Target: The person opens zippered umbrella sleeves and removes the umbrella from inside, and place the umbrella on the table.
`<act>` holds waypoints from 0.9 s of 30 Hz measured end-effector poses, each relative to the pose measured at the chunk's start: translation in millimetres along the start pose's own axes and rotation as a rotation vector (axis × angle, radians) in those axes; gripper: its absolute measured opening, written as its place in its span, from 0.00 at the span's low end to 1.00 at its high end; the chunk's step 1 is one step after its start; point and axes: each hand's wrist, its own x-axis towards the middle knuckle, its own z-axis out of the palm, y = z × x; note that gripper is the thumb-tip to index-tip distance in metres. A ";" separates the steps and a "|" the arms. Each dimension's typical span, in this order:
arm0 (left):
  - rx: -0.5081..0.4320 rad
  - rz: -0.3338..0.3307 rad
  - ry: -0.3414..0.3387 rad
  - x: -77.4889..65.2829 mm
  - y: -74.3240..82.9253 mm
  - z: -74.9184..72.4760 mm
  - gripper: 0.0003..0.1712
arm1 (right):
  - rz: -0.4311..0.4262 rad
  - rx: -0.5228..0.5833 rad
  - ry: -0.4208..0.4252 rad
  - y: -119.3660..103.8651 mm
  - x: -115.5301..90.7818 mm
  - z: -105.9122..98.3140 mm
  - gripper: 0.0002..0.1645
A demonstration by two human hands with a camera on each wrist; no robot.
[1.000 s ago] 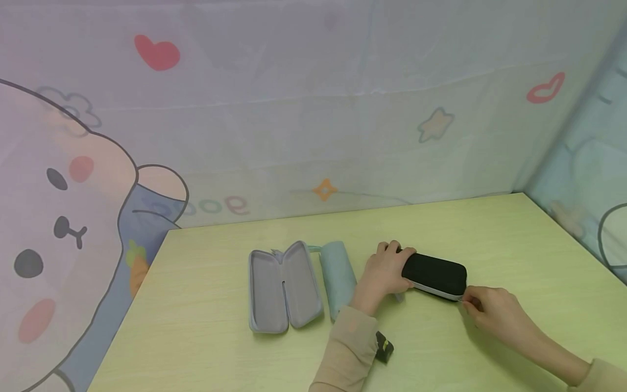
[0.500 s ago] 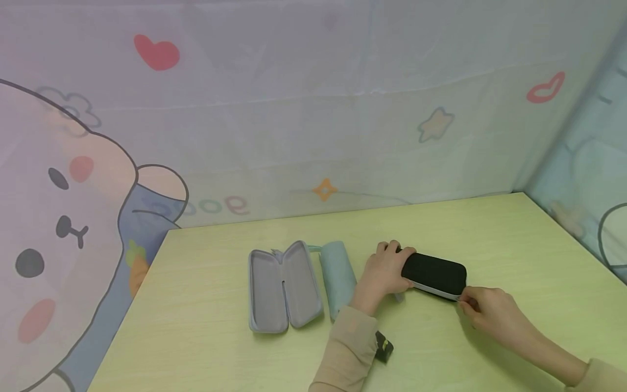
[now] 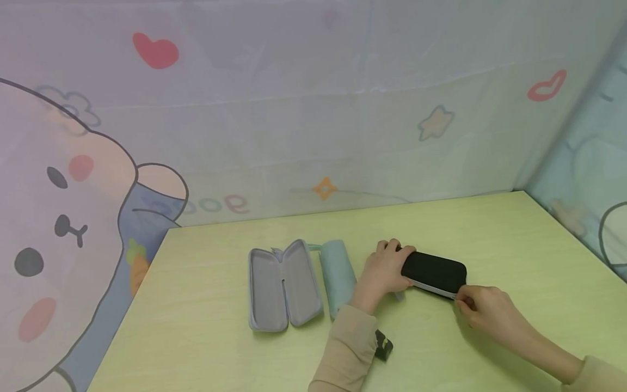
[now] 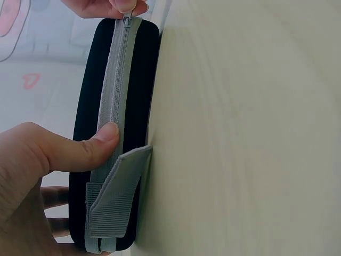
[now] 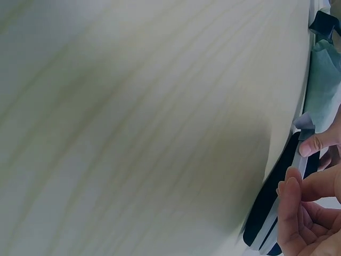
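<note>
A black zip case [image 3: 436, 271] with a grey zipper lies on the table, right of the middle in the head view. My left hand [image 3: 387, 270] grips its left end; the left wrist view shows the thumb on the zipper band beside a grey fabric tab [image 4: 120, 197]. At the case's near right corner, my right hand [image 3: 492, 313] pinches the zipper pull [image 4: 127, 20] between thumb and finger. In the right wrist view my fingers partly cover the band, and a dark gap runs between its grey edges at the near end.
An open grey case [image 3: 266, 294] lies to the left, next to a light green roll-shaped pouch [image 3: 337, 275] partly behind my left wrist. A small black object [image 3: 383, 346] with yellow-green marks sits by my left sleeve. A patterned cloth [image 3: 294, 120] hangs behind the table [image 3: 196, 305].
My right hand has moved slightly left along the near side of the black case with the zipper pull. My left hand has kept its place.
</note>
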 end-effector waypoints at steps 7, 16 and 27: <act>0.006 0.004 0.006 0.1 -0.9 1.1 0.38 | 0.015 0.012 -0.022 -5.7 2.3 0.6 0.07; 0.009 0.001 0.001 0.7 -0.5 1.4 0.39 | 0.013 -0.015 -0.008 -8.1 4.5 2.1 0.07; 0.016 0.004 -0.010 0.5 -1.0 1.3 0.39 | 0.015 -0.006 -0.029 -9.5 7.5 2.6 0.08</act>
